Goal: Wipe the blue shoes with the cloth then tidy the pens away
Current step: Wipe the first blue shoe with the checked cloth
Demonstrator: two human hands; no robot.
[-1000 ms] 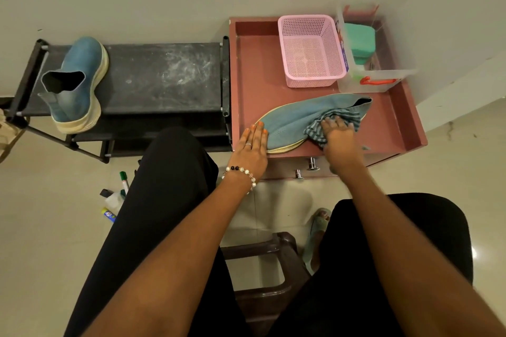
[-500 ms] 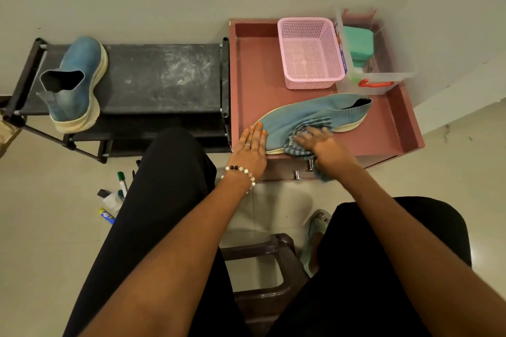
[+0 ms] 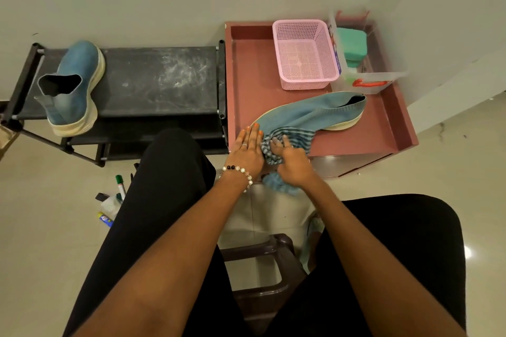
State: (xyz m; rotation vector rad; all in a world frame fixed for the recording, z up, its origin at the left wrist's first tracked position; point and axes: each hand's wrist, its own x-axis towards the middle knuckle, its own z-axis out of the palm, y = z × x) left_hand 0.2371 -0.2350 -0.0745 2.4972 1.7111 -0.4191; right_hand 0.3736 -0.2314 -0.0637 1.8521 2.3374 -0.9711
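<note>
The blue shoe (image 3: 309, 115) being wiped lies on its side on the pink cabinet top (image 3: 246, 76), toe toward the person, opening toward the clear box (image 3: 369, 82). The striped cloth (image 3: 287, 139) is bunched over the toe end, with part of it hanging off the cabinet's front edge. The right hand (image 3: 290, 161) presses on the cloth with fingers partly spread and loosely bent; whether they pinch the fabric I cannot tell. The left hand (image 3: 247, 149) lies flat, fingers straight and together, steadying the toe.

To wipe well, I would keep the left palm firm so the shoe cannot slide, gather the loose cloth under the right palm, and run long strokes from toe to heel, covering the pale sole edge too. The shoe likely needs turning to reach its other side.

The second blue shoe (image 3: 71, 87) stands upright on the black rack (image 3: 158, 79), well apart from the hands, apparently waiting its turn. The pens (image 3: 115, 200) lie on the floor below the rack, beside the person's left leg, partly hidden. A pink basket (image 3: 304, 55) sits at the back of the cabinet top and seems a likely home for them, though that is a guess
</note>
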